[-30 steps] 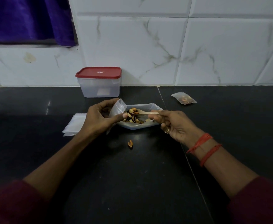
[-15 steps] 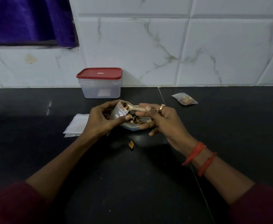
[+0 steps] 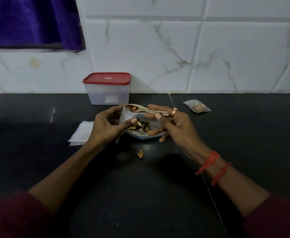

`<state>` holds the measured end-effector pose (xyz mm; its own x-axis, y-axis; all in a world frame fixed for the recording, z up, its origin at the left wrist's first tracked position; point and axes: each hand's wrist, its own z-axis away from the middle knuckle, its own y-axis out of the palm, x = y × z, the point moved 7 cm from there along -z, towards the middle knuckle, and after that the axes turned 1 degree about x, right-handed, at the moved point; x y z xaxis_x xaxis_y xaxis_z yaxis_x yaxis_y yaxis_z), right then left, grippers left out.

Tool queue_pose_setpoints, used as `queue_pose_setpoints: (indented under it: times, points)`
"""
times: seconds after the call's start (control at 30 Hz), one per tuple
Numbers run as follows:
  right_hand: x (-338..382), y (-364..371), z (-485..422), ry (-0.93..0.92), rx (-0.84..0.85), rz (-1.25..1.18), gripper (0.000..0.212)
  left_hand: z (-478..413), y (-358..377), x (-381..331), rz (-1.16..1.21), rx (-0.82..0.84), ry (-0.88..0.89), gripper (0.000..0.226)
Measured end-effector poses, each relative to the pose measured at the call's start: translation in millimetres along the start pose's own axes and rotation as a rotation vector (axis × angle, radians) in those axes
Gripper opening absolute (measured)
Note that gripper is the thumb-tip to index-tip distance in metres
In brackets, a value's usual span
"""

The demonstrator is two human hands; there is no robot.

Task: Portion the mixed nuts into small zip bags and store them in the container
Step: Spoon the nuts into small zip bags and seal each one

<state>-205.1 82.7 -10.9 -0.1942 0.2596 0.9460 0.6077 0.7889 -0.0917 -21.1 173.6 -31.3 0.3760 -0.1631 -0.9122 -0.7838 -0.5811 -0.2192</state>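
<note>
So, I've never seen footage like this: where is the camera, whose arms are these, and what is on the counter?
No machine here: a person wears one camera on the head, looking down at their own arms. The left hand holds a small zip bag open; the right hand pinches a spoon carrying nuts at the bag's mouth. Below them sits an open packet of mixed nuts. On the black counter lie a stack of empty bags, one filled bag, a stray nut piece and a red-lidded container.
</note>
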Motion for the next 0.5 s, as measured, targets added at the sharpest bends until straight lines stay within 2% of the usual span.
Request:
queue_pose_setpoints:
  times: [0.07, 0.17, 0.5]
  points:
    - [1, 0, 1, -0.041, 0.013, 0.106, 0.029, 0, 0, 1, 0.051, -0.001, -0.020, 0.057]
    - [3, 3, 5, -0.175, -0.011, 0.388, 0.032, 0, 1, 2, 0.090, 0.005, -0.038, 0.058]
    - [-8, -2, -3, 0.014, -0.089, 0.006, 0.024, 1, 3, -1, 0.075, 0.016, -0.029, 0.055]
